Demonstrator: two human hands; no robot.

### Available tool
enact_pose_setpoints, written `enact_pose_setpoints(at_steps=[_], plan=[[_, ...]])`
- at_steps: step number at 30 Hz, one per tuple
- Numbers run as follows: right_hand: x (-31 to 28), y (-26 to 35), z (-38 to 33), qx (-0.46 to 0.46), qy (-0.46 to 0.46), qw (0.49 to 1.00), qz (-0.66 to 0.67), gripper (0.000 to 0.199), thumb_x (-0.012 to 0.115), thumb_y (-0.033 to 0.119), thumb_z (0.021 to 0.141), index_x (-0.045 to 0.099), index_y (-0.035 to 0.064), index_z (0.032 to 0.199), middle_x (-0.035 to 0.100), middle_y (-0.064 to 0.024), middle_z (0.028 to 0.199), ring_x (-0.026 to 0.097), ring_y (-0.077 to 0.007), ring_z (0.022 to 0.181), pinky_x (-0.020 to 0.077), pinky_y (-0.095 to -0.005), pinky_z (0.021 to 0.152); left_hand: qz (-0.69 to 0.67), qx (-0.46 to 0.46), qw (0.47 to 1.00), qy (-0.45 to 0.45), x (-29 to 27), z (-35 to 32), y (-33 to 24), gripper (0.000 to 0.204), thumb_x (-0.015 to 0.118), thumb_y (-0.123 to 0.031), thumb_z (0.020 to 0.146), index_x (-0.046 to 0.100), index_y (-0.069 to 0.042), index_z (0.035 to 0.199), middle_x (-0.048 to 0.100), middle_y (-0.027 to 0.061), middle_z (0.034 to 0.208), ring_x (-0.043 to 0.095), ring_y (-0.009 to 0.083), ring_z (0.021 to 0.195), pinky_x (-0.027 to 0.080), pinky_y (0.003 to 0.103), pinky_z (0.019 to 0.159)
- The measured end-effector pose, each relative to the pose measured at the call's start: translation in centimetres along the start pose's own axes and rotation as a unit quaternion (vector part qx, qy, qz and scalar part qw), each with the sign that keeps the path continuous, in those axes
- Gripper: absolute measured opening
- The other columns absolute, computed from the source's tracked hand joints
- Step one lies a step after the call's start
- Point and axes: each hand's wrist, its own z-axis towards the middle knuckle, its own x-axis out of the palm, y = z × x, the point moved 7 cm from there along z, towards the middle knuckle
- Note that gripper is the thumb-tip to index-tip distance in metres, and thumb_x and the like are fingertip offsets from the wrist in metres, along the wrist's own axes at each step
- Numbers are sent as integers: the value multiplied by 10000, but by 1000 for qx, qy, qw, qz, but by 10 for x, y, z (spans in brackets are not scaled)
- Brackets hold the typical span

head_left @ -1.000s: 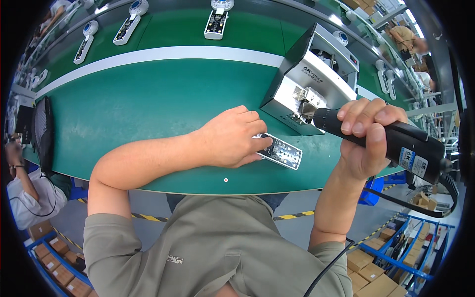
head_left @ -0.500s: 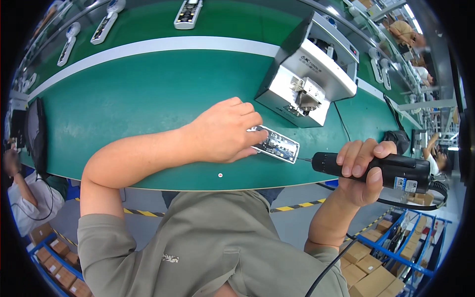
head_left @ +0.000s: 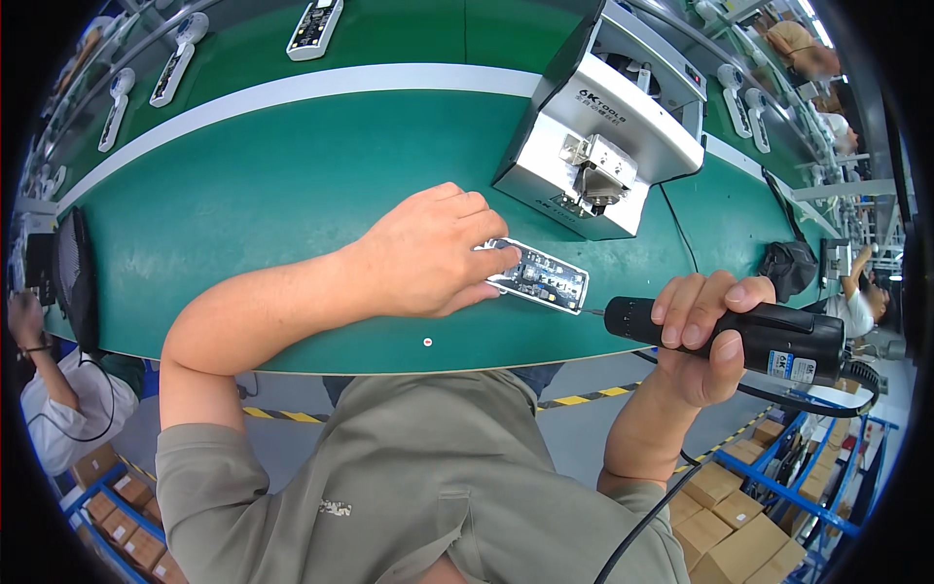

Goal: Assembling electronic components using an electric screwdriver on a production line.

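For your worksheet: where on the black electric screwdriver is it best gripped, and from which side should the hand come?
Grip the electric screwdriver round its thick black barrel, behind the narrow tip end, coming from the right, as the right hand does. It lies nearly level, tip towards the open remote-control housing, with its cable trailing from the rear.

Flat circuit board [head_left: 541, 276], black screwdriver [head_left: 739, 334] beside
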Motion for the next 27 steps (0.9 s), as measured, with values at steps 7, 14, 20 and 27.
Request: enact_pose_setpoints(at_steps=[7,14,20,27], plan=[[4,-2,3,12,-5,1000,-6,242,616,190,870,483,94,1048,525,-9,665,508,-116,547,452,-267,596,-10,-1,1000,6,-1,1,2,292,703,-227,742,650,-94,995,575,65,1011,542,218,862,439,343,786],[4,-9,1,33,-57,997,29,293,715,175,817,471,94,957,547,-32,633,531,-141,527,473,-274,574,-3,-8,1000,3,-4,-3,3,307,696,-232,742,640,-97,1011,568,67,1008,550,227,865,444,352,792],[4,-5,-4,41,-55,998,12,308,720,204,825,485,92,989,543,-11,624,505,-118,515,454,-255,561,32,0,999,-11,3,-2,-1,217,678,-280,753,619,-112,878,567,72,857,538,232,805,418,347,762],[-12,-6,-12,16,-102,994,39,289,664,193,853,489,75,1050,534,-15,620,501,-114,516,447,-242,575,139,-83,980,116,-43,-23,36,279,688,-249,732,624,-117,971,605,70,907,568,236,875,419,362,796]])
